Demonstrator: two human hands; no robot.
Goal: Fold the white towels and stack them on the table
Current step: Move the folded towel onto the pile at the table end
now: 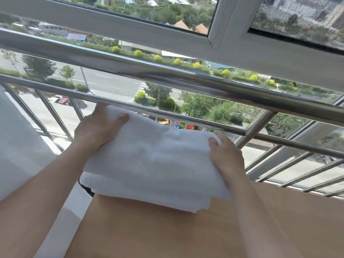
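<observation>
A folded white towel (pixel 149 157) is held between my two hands above the far left part of the light wooden table (pixel 167 233). My left hand (pixel 95 131) grips its left end, thumb on top and fingers underneath. My right hand (pixel 227 157) grips its right end the same way. Under the held towel lies a stack of folded white towels (pixel 141 194) on the table; whether the held towel touches the stack is not clear.
A steel railing (pixel 186 81) with a lower bar and slanted rods runs just behind the table, in front of a white-framed window (pixel 229 43). White fabric (pixel 20 138) hangs at the left. A white ledge (pixel 63 216) borders the table's left side.
</observation>
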